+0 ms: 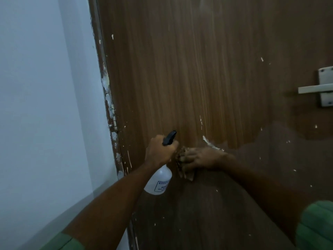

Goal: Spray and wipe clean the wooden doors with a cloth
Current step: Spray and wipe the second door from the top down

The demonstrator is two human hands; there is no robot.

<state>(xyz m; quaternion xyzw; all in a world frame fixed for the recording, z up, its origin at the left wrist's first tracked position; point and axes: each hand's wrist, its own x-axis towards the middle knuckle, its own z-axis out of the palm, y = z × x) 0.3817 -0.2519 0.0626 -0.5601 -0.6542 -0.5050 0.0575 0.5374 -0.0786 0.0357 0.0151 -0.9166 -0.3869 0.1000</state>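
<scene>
Framing the foreground: green sleeves (315, 226) at the lower corners, two bare forearms converging. Left hand (159, 152) curls round the neck of a translucent white plastic spray bottle (159, 180) with a black trigger head. Just beside it, right hand (201, 157) presses a crumpled brownish cloth (183, 168) against the wooden door (180, 69), fingers apparently spread flat. Door: brown grained veneer, flecked with white paint. Metal lever handle (320, 87) at far right. Pale smooth wall (41, 87) left of the paint-chipped frame.
</scene>
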